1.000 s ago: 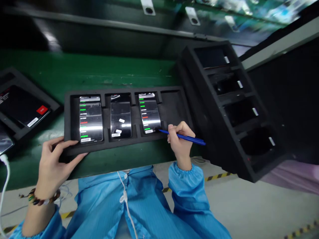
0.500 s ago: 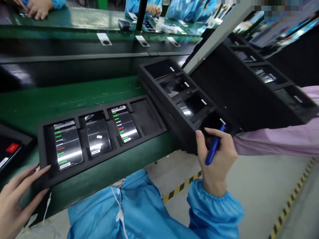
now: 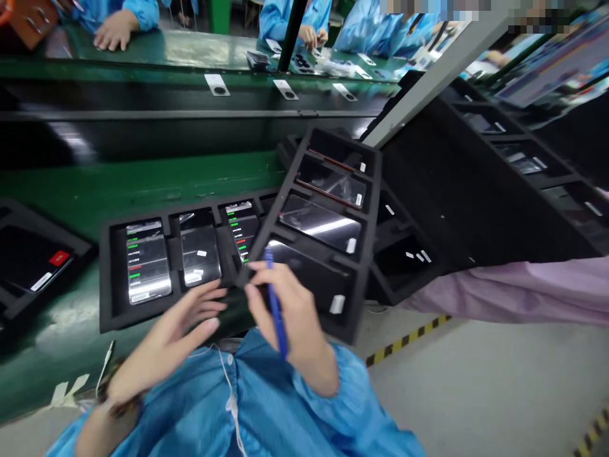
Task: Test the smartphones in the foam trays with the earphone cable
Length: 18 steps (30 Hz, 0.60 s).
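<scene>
Phone tray [image 3: 367, 254] tilted above the green desk [image 3: 190, 166], gripped at its near left corner by my right hand [image 3: 301, 320].
From my remote view, it covers the right end of a flat tray [image 3: 106, 279] and part of another black tray [image 3: 402, 226]; a pink sleeve [image 3: 499, 293] crowds the right. My left hand [image 3: 176, 333] is loose and unclosed beside the flat tray's near edge. The right also clasps a blue pen [image 3: 276, 311]; white labels [image 3: 337, 304] mark the four phones [image 3: 304, 266] in the tilted tray.
</scene>
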{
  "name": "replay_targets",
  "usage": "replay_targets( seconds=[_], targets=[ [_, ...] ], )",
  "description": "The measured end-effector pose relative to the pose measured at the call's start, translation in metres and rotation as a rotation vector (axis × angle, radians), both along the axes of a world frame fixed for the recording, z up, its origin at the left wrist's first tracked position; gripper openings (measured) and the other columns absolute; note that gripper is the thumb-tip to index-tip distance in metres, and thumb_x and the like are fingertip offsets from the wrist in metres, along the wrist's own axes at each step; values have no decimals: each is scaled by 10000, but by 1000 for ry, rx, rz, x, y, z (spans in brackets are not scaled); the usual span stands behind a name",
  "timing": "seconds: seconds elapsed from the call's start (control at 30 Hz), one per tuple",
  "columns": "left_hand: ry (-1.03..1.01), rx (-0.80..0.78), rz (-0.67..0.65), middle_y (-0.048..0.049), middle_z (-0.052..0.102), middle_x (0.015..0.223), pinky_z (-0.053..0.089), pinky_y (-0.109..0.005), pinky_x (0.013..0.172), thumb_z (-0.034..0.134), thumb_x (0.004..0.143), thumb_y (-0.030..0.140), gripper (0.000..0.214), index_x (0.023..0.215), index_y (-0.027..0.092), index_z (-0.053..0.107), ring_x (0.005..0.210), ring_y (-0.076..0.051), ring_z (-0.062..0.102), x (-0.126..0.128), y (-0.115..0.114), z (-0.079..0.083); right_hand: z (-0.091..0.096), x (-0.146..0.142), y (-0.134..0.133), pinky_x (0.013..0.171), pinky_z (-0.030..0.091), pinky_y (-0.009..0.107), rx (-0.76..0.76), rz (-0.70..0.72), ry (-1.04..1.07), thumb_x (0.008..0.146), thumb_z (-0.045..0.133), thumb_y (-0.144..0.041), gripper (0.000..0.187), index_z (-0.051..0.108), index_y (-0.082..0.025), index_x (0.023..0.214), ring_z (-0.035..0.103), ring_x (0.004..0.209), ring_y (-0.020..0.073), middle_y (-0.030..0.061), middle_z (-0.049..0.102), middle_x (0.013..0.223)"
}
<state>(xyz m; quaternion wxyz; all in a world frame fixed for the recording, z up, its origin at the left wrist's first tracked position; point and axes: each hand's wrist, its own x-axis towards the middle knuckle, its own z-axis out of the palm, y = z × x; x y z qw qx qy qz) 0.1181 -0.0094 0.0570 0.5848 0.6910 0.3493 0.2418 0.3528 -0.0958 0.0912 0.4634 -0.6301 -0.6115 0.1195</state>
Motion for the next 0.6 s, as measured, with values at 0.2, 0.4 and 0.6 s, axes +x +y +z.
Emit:
replay_targets(
  seconds=[0.2, 0.4, 0.6],
  targets=[
    [-248, -503, 311, -88, 836, 1046, 667, -337, 783, 901, 859, 638, 1000, 1623, 200, 427, 873, -242, 809, 75, -18, -19, 5, -18, 18, 1086, 632, 436, 227, 121, 120, 1038, 725, -167, 224, 672, -278, 1224, 765, 1269, 257, 97, 788, 1347],
    [-317, -556, 343, 77, 500, 522, 358, -218, 475, 834, 806, 730, 594, 956, 193, 627, 461, -109, 478, 109, -16, -11, -9, 22, -4, 980, 630, 498, 397, -214, 176, 1126, 643, -333, 104, 709, -253, 1124, 802, 1078, 276, 77, 819, 1118],
    [-227, -443, 744, 83, 486, 577, 335, -232, 468, 860, 725, 611, 490, 830, 235, 565, 488, -112, 434, 40, 15, -17, -12, 31, -13, 845, 658, 475, 434, -245, 343, 1175, 524, -514, 320, 685, -266, 1296, 820, 896, 255, 61, 810, 1071]
  ],
)
